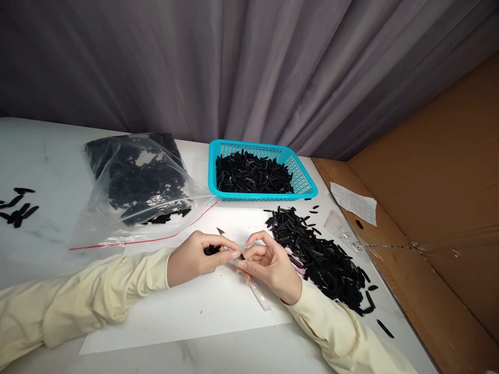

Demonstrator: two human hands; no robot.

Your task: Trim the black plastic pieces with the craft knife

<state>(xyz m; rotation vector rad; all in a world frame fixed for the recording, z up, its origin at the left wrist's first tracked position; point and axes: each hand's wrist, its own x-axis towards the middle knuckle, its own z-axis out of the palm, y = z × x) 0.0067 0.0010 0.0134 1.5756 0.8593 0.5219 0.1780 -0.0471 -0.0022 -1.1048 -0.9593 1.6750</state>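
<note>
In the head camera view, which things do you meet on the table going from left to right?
Loose black pieces → clear plastic bag → left hand → right hand → pile of black pieces → white paper slip.

Turquoise mesh basket (303, 179) of black strips at table's far edge. Clear zip bag (117, 208), red seal, more strips inside, lying left. Grey curtain (234, 67) behind. Cardboard panel (440, 208) right, printed paper slip (354, 202) on it.
</note>
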